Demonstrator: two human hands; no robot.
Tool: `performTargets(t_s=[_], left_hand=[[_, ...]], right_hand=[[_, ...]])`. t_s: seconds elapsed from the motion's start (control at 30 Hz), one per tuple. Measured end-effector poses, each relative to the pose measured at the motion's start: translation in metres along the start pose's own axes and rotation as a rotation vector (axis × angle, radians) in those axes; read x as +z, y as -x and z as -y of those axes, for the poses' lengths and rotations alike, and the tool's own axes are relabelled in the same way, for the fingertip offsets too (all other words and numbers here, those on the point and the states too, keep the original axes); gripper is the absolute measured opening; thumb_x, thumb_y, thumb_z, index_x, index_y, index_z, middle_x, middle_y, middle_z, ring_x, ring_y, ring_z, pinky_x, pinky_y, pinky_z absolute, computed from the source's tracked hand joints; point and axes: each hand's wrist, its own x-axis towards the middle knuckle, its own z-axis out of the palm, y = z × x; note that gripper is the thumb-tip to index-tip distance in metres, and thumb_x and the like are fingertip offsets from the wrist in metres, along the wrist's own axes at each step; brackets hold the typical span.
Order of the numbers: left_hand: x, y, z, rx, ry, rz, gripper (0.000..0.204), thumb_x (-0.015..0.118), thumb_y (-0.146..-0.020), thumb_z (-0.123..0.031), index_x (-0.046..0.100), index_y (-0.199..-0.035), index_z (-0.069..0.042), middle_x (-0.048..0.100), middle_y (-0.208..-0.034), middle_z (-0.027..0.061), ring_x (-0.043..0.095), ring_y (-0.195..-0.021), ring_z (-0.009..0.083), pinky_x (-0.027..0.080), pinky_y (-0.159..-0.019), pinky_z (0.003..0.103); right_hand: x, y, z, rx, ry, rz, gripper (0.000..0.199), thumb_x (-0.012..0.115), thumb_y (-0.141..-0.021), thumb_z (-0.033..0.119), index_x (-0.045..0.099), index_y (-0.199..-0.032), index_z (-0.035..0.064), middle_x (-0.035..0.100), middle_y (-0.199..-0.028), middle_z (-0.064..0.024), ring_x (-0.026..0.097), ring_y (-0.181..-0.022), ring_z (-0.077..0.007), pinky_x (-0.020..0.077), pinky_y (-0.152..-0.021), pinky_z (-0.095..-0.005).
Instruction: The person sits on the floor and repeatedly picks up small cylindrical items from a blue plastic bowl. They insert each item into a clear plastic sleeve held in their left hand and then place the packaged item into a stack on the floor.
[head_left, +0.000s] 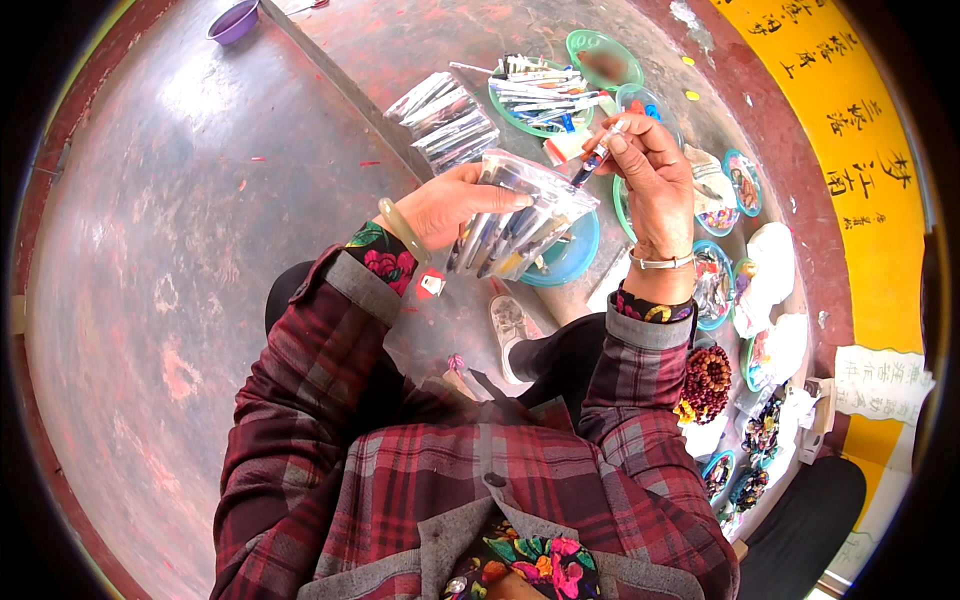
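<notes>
My left hand (445, 205) is closed on the edge of a clear plastic bag (515, 215), with the thumb laid over its front. Several slim, pen-like sticks in dark, white and yellowish colours show through the plastic. Between the thumb and fingers of my right hand (650, 165) is a dark and white pen (592, 165), tilted with its lower end at the bag's upper right corner. A blue basin (575, 250) sits below the bag, partly hidden by it. Beyond my hands, a green basket (497, 100) is heaped with similar white and dark sticks.
Filled clear bags of sticks (445, 120) lie on the floor at the far left of the basket. Another green basin (605, 60) stands behind. Down the right are small bowls (712, 285), white bags (765, 280) and dark red beads (707, 385). A purple basin (233, 22) is far left.
</notes>
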Motion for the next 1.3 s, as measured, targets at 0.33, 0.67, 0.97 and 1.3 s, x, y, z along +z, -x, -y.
performTargets(t_s=[0.33,0.67,0.97,1.3], left_hand=[[0.001,0.002,-0.002,0.033,0.032,-0.016,0.031,0.060,-0.084,-0.011,0.056,-0.114,-0.002,0.062,-0.105,0.0050,0.059,-0.093,0.0131,0.046,-0.083,0.028],[-0.004,-0.001,-0.004,0.065,0.100,-0.040,0.031,0.056,-0.086,-0.007,0.054,-0.115,0.001,0.062,-0.106,0.0092,0.060,-0.096,0.0166,0.047,-0.086,0.030],[-0.006,-0.002,-0.003,0.060,0.086,-0.026,0.032,0.056,-0.086,-0.007,0.054,-0.116,0.001,0.061,-0.108,0.0091,0.060,-0.097,0.0167,0.047,-0.087,0.030],[0.000,0.003,-0.009,0.072,0.085,-0.043,0.027,0.056,-0.086,-0.006,0.055,-0.111,0.003,0.064,-0.101,0.0093,0.062,-0.091,0.0163,0.049,-0.082,0.029]], right_hand=[[0.006,-0.002,-0.006,0.061,-0.061,-0.050,0.008,0.060,-0.084,0.003,0.058,-0.092,0.0025,0.062,-0.082,-0.0042,0.059,-0.074,-0.0117,0.0458,-0.067,-0.0230],[0.007,-0.002,-0.018,0.137,0.073,-0.013,0.009,0.065,-0.079,0.001,0.063,-0.088,0.0028,0.062,-0.081,-0.0001,0.058,-0.075,-0.0105,0.0448,-0.073,-0.0223],[0.006,-0.001,-0.016,0.102,0.226,0.002,0.011,0.070,-0.073,0.007,0.069,-0.083,0.0015,0.060,-0.104,-0.0104,0.055,-0.094,-0.0149,0.0422,-0.080,-0.0276],[0.001,-0.002,-0.019,0.159,0.196,0.085,0.014,0.073,-0.068,0.007,0.070,-0.081,0.0016,0.057,-0.113,-0.0145,0.054,-0.103,-0.0201,0.0424,-0.086,-0.0316]])
